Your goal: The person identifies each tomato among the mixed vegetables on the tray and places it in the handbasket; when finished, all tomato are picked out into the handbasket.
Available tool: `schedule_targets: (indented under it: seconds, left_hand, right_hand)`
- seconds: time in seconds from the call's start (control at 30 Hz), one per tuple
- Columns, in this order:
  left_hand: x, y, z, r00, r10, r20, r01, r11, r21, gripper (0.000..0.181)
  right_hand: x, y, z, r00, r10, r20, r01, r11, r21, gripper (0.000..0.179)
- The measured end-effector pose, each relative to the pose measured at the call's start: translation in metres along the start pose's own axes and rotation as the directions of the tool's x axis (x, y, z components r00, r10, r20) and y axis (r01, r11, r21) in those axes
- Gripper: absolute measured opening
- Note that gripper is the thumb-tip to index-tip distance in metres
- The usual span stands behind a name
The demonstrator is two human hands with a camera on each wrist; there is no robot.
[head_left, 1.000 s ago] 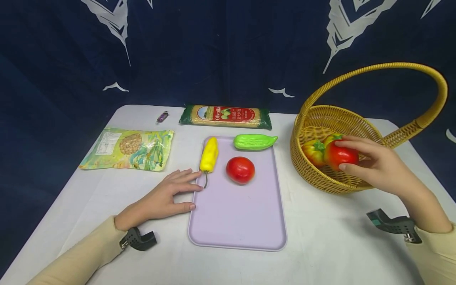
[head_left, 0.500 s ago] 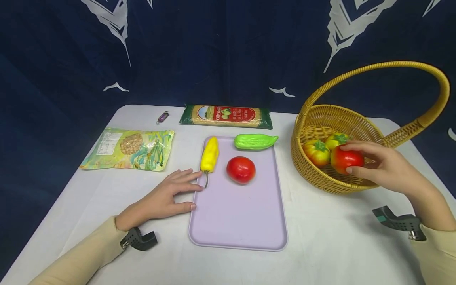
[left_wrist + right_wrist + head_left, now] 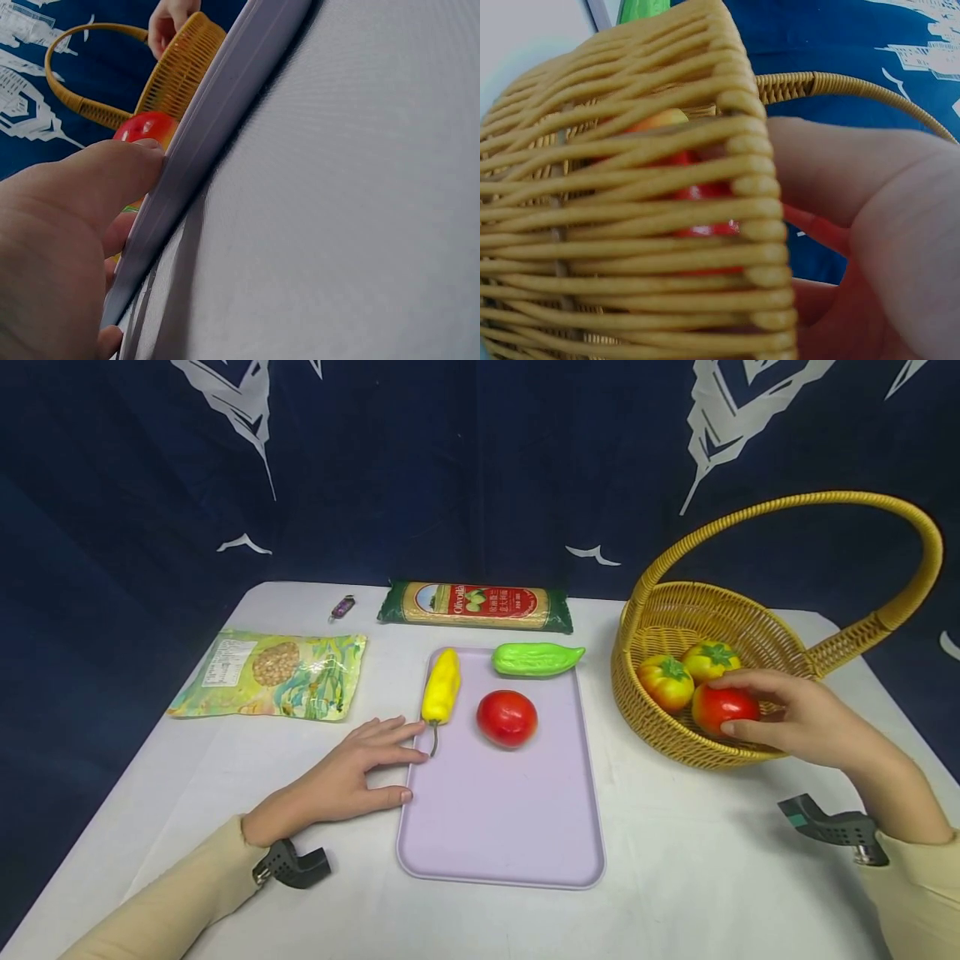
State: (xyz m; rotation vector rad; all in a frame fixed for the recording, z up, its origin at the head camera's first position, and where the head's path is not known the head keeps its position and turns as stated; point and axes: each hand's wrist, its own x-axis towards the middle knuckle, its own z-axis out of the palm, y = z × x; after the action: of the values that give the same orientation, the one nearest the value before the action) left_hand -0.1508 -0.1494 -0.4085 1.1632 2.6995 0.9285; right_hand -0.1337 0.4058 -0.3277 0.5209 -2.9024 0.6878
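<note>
Inside the wicker basket (image 3: 667,739) on the right, my right hand (image 3: 813,718) holds a red tomato (image 3: 720,710), its thumb in front and fingers over the top. Two yellow-red tomatoes with green tops, one on the left (image 3: 666,683) and one behind (image 3: 711,660), lie beside it. The basket's weave partly hides the red tomato in the right wrist view. My left hand (image 3: 345,777) rests with fingers spread on the left edge of the lilac tray (image 3: 502,827), fingertips near the stem of a yellow pepper (image 3: 441,687). Another red tomato (image 3: 507,718) and a green pepper (image 3: 536,659) lie on the tray.
A pack of spaghetti (image 3: 475,606) lies behind the tray. To the left are a green-yellow pouch (image 3: 270,675) with a bean-like picture and a small purple wrapped piece (image 3: 342,607). The basket's tall handle (image 3: 795,502) arches above its opening.
My right hand has lowered the red tomato deeper into the basket and slightly toward me, uncovering more of the yellow-red tomato behind. My left hand has stayed in place.
</note>
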Motion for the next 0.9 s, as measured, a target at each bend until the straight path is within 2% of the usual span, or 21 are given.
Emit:
schedule_targets:
  seconds: [0.13, 0.37, 0.9]
  left_hand:
    - [0.0, 0.001, 0.0, 1.0, 0.001, 0.0, -0.001, 1.0, 0.0, 0.043]
    - [0.0, 0.0, 0.0, 1.0, -0.009, 0.003, 0.009, 1.0, 0.008, 0.042]
    - [0.0, 0.0, 0.0, 1.0, -0.011, 0.005, 0.011, 1.0, 0.006, 0.043]
  right_hand:
    - [0.002, -0.004, 0.001, 0.999, 0.033, 0.013, -0.033, 0.999, -0.006, 0.051]
    - [0.007, -0.016, 0.008, 1.0, -0.003, 0.018, 0.004, 1.0, -0.025, 0.053]
    - [0.014, -0.025, 0.017, 0.999, 0.001, 0.038, 0.001, 0.999, -0.037, 0.053]
